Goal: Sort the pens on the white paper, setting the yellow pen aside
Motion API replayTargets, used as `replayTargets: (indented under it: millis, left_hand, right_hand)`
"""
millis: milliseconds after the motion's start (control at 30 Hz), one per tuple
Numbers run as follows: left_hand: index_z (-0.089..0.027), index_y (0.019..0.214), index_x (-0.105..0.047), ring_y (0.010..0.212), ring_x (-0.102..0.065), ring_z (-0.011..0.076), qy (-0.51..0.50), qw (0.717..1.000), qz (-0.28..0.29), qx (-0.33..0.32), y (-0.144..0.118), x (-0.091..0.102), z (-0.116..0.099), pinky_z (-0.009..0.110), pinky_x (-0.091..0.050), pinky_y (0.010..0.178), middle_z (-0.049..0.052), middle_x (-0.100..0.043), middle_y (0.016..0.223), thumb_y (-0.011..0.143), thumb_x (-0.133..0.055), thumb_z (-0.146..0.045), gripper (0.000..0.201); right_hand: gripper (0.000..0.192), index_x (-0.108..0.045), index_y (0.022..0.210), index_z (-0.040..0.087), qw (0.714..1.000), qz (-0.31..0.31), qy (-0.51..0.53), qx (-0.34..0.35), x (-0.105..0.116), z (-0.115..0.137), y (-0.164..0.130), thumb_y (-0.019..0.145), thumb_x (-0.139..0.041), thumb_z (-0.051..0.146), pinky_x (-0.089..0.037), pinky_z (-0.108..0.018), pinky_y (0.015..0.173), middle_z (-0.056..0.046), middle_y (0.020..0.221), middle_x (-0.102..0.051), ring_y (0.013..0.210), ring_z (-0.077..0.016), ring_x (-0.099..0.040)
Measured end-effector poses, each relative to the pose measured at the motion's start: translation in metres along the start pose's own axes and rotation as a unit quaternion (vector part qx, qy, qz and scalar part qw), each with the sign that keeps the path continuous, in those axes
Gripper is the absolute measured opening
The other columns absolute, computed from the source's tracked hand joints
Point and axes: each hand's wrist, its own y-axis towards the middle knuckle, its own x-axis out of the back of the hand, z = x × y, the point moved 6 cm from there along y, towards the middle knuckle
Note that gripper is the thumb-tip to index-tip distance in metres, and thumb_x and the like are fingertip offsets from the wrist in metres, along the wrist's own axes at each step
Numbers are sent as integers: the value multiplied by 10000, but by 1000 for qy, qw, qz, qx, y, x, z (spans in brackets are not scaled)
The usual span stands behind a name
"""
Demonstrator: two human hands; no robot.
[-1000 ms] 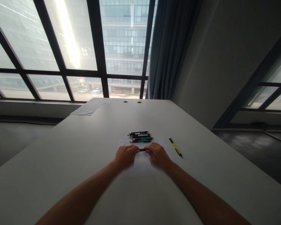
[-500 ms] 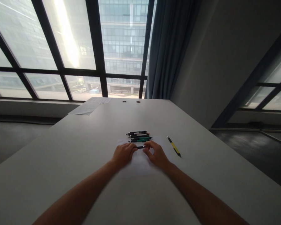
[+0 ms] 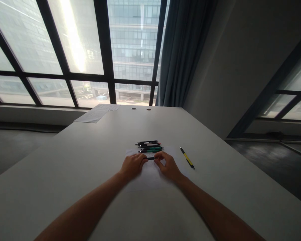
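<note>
My left hand (image 3: 132, 166) and my right hand (image 3: 167, 164) meet over a white sheet of paper (image 3: 150, 177) on the grey table (image 3: 90, 160). Together they pinch a short dark pen (image 3: 151, 158), one hand at each end. Just beyond my fingers lies a neat row of several pens (image 3: 149, 146), black, white-barrelled and green, side by side on the paper's far edge. A yellow and black pen (image 3: 187, 158) rests alone on the table to the right of my right hand.
More papers (image 3: 96, 114) lie at the table's far left corner near two round cable holes (image 3: 141, 109). Large windows and a blue curtain (image 3: 183, 50) stand behind the table. The table's right edge runs beside a grey wall.
My hands have slid slightly away from me with the dark pen, toward the row of pens. My right fingers have lifted and spread a little around the pen's end.
</note>
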Motion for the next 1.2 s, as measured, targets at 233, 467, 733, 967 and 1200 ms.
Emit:
replayTargets:
  millis: [233,467,733,967,1200]
  left_hand:
    - [-203,950,-631,783,-664,181,-2,1000,2,0,-1,-2,1,280,-473,687,37,-711,881,1002,-424,-344,257]
    - [-201,952,-619,775,-658,180,-6,1000,-2,9,-1,2,1,276,-476,673,38,-709,884,996,-433,-323,227]
    - [-193,1017,-595,831,-660,197,-17,999,17,36,0,1,5,299,-498,724,52,-702,939,974,-460,-248,152]
    - [-203,1155,-558,934,-641,222,-23,1000,4,-13,-1,3,-5,344,-505,805,77,-676,1036,944,-474,-214,227]
    - [-190,1020,-601,819,-665,209,-40,999,-23,-25,-1,4,-7,309,-496,721,51,-706,929,919,-584,-358,197]
  right_hand:
    - [142,-660,817,191,1000,3,13,-16,1,-1,1,852,-569,294,-494,-320,720,-45,760,-690,703,-188,-620]
    - [34,-607,782,204,999,-40,13,27,10,5,1,800,-580,214,-491,-316,692,-40,776,-661,701,-183,-600]
    - [62,-646,796,191,998,-54,-10,12,13,-1,1,802,-607,238,-496,-308,675,-34,742,-680,673,-177,-612]
    - [44,-660,797,197,999,-34,4,26,7,2,0,793,-629,229,-511,-307,669,-36,745,-693,661,-176,-620]
    - [49,-679,812,198,999,-10,20,30,0,10,-1,800,-644,231,-518,-298,668,-28,729,-698,652,-170,-629]
